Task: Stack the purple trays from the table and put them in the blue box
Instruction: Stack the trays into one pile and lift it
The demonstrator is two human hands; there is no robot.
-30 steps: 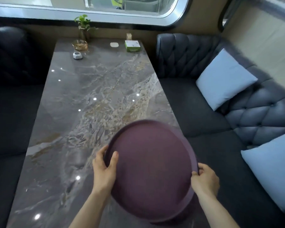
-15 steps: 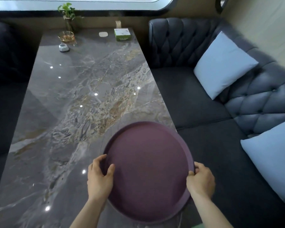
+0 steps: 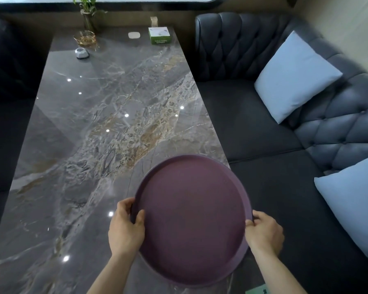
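Observation:
A round purple tray (image 3: 192,219) hangs over the near right corner of the marble table (image 3: 106,128), its rim edge hinting at more than one tray nested together. My left hand (image 3: 125,228) grips its left rim, thumb inside the tray. My right hand (image 3: 263,232) holds the right rim. The tray reaches past the table's right edge, over the sofa seat. No blue box is in view.
At the table's far end stand a green tissue box (image 3: 159,36), a small white pad (image 3: 133,35), a gold wire dish (image 3: 85,39), a grey object (image 3: 81,53) and a plant vase (image 3: 89,15). A dark tufted sofa (image 3: 263,128) with light blue pillows (image 3: 293,77) runs along the right.
The tray has stayed in both hands while the view tilted down and shifted; the tray sits a little closer to me and flatter than before.

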